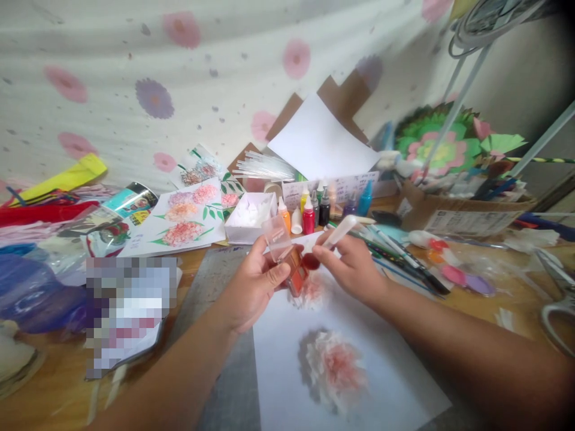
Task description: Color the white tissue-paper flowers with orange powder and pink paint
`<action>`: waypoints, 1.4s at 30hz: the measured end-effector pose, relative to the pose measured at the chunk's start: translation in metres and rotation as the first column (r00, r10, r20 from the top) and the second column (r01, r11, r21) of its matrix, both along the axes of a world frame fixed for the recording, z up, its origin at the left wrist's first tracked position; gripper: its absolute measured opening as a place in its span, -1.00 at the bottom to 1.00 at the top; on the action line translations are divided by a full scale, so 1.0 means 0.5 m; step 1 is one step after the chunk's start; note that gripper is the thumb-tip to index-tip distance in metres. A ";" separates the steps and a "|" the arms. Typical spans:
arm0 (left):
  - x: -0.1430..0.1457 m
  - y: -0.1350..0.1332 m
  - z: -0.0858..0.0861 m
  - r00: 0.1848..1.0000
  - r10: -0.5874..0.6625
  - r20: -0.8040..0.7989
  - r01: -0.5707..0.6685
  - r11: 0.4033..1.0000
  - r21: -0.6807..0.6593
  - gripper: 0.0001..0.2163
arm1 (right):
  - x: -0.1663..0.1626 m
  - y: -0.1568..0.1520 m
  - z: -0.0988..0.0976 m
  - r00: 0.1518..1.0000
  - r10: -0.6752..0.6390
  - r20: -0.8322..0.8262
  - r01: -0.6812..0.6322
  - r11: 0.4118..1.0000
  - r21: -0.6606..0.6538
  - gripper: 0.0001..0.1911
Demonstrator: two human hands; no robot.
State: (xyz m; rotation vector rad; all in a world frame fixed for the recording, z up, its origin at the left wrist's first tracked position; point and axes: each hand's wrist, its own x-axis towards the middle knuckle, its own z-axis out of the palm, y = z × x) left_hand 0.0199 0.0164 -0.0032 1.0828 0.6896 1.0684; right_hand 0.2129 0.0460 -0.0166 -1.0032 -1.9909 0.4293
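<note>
My left hand (260,278) grips a small makeup palette (296,272) with orange-red pans, its clear lid (276,236) tipped up. Pinched in my right hand (353,266) is a makeup brush (341,232) with a pale handle; its dark reddish head (311,261) is at the palette's right edge, and I cannot tell if it touches. Below lies a white paper sheet (283,371). On it sits a ruffled white flower (336,371) with a pinkish-red middle. A second similar flower (309,293) is partly hidden behind the palette.
Several paint bottles (308,216) stand behind my hands, beside a white box (250,220). Pens and brushes (404,257) lie to the right, near scissors (557,311) and a cardboard box (471,215). Flower paintings (179,221) and a blurred-out object (130,317) are on the left.
</note>
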 end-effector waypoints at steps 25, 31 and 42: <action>0.004 0.002 -0.007 0.998 0.055 0.016 -0.054 0.998 -0.038 -0.44 | 0.005 0.006 -0.008 1.000 0.004 -0.007 -0.004 1.000 -0.010 -0.75; 0.008 0.000 -0.006 0.998 0.053 0.036 -0.051 0.998 -0.047 -0.46 | 0.005 0.004 -0.010 0.999 0.020 -0.048 -0.020 1.000 -0.009 -0.73; 0.005 0.004 -0.010 0.997 0.063 0.053 -0.061 0.997 -0.044 -0.47 | -0.001 0.002 -0.007 0.999 -0.030 -0.017 0.029 0.999 -0.036 -0.74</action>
